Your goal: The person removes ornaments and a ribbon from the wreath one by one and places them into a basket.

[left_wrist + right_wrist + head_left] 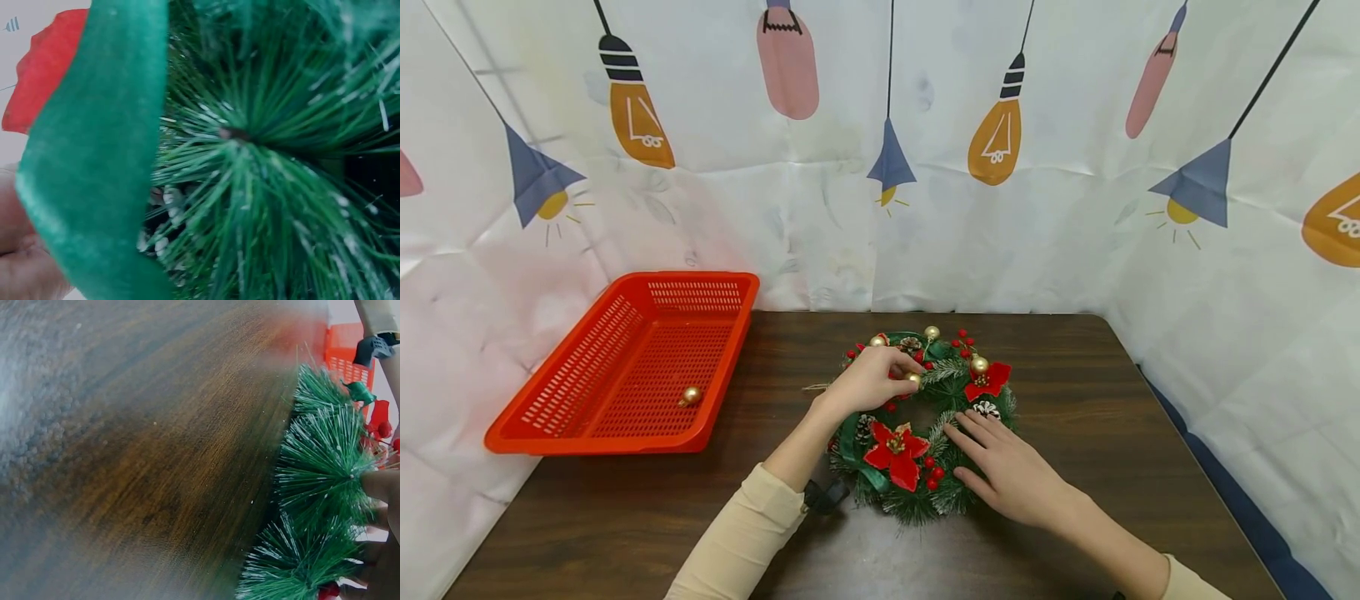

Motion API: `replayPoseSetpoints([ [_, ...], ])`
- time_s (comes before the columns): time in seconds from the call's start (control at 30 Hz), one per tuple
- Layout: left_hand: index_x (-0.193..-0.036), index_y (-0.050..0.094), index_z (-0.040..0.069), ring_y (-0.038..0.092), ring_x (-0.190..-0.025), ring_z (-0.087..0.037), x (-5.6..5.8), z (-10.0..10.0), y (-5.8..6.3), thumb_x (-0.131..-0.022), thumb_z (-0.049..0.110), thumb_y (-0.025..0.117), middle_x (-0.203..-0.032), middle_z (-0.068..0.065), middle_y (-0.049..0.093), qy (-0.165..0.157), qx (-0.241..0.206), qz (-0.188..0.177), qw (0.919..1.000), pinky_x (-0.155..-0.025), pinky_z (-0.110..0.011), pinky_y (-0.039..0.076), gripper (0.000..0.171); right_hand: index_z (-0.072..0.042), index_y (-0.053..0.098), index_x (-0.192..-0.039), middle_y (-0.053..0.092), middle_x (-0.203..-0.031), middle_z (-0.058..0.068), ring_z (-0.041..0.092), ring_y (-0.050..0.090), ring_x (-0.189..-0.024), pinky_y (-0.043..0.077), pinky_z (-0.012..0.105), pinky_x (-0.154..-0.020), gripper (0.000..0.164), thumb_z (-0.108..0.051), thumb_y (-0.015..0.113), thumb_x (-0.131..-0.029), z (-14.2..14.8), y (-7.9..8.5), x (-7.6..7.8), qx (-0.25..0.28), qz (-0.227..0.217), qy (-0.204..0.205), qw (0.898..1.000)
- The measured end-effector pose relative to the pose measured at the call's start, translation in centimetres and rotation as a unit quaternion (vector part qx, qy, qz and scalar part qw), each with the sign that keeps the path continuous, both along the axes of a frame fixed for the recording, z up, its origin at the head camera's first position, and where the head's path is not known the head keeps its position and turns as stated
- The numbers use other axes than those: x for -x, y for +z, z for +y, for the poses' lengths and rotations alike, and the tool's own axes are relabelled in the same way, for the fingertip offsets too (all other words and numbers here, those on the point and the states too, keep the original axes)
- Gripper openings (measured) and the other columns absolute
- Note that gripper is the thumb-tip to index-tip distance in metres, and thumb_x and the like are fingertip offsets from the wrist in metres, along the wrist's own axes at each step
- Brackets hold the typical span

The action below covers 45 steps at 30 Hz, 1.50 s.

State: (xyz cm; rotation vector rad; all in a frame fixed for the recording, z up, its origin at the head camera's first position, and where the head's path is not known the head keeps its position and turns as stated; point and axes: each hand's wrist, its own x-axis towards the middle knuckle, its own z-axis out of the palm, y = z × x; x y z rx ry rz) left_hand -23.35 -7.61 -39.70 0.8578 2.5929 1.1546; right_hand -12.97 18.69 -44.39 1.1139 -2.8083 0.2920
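A green Christmas wreath lies on the table, dressed with red poinsettias, red berries, pinecones and gold balls. Over its upper left part, my left hand pinches a small gold ball between thumb and fingers. My right hand rests on the wreath's right side, fingers spread and fairly straight. In the left wrist view, green ribbon and pine needles fill most of the picture and hide the gold ball. The right wrist view has needle tufts under the right fingers.
At the left of the dark wooden table stands a red plastic basket with one gold ball inside. A white curtain printed with lamps hangs behind the table and along its sides.
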Motion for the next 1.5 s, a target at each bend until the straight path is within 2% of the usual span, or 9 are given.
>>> replayPoseSetpoints([
  [0.27, -0.122, 0.075, 0.004, 0.067, -0.088, -0.015, 0.3, 0.2, -0.5, -0.099, 0.013, 0.071, -0.1, 0.0, 0.073, 0.002, -0.001, 0.002, 1.0, -0.074, -0.031, 0.055, 0.024, -0.006, 0.048, -0.154, 0.044, -0.156, 0.019, 0.039, 0.039, -0.145, 0.033, 0.055, -0.116, 0.062, -0.038, 0.063, -0.103, 0.0, 0.0, 0.0, -0.001, 0.0, 0.002, 1.0],
  [0.43, -0.123, 0.074, 0.006, 0.067, -0.092, -0.015, 0.4, 0.3, -0.4, -0.1, 0.015, 0.07, -0.103, 0.001, 0.073, 0.008, -0.005, 0.003, 1.0, -0.077, -0.033, 0.056, 0.024, -0.006, 0.048, -0.154, 0.044, -0.156, 0.019, 0.039, 0.039, -0.145, 0.033, 0.055, -0.116, 0.062, -0.038, 0.063, -0.103, 0.0, 0.0, 0.0, -0.001, 0.001, 0.003, 1.0],
  [0.67, -0.125, 0.074, 0.006, 0.068, -0.099, -0.016, 0.5, -0.3, -0.1, -0.099, 0.016, 0.072, -0.112, -0.001, 0.073, 0.016, -0.032, 0.012, 0.9993, -0.081, -0.034, 0.057, 0.028, -0.005, 0.048, -0.153, 0.043, -0.157, 0.019, 0.039, 0.038, -0.145, 0.032, 0.055, -0.116, 0.062, -0.038, 0.063, -0.103, 0.0, -0.2, 0.0, 0.006, 0.007, 0.005, 1.0],
  [0.93, -0.127, 0.073, 0.008, 0.066, -0.107, -0.02, 0.5, -1.3, 0.1, -0.099, 0.018, 0.072, -0.12, -0.001, 0.07, 0.026, -0.061, 0.013, 0.9977, -0.087, -0.038, 0.056, 0.029, -0.007, 0.044, -0.156, 0.037, -0.161, 0.017, 0.037, 0.035, -0.147, 0.029, 0.055, -0.117, 0.067, -0.044, 0.061, -0.103, 0.1, -0.2, -0.2, 0.007, -0.002, 0.006, 1.0],
  [1.2, -0.126, 0.073, 0.008, 0.067, -0.106, -0.019, 0.3, -2.7, 0.5, -0.098, 0.018, 0.073, -0.122, 0.0, 0.069, 0.046, -0.094, 0.018, 0.9944, -0.086, -0.039, 0.057, 0.029, -0.006, 0.042, -0.157, 0.035, -0.162, 0.019, 0.04, 0.033, -0.147, 0.027, 0.058, -0.117, 0.071, -0.049, 0.058, -0.103, 0.1, -0.5, -0.3, 0.009, 0.009, 0.011, 1.0],
  [1.5, -0.123, 0.075, 0.011, 0.066, -0.104, -0.019, -0.2, -4.8, 0.7, -0.097, 0.018, 0.075, -0.123, -0.002, 0.069, 0.064, -0.131, 0.024, 0.989, -0.086, -0.041, 0.057, 0.027, -0.005, 0.042, -0.157, 0.036, -0.161, 0.02, 0.041, 0.032, -0.148, 0.026, 0.06, -0.117, 0.07, -0.047, 0.059, -0.103, -0.1, -1.0, -0.3, 0.012, 0.013, 0.007, 1.0],
])
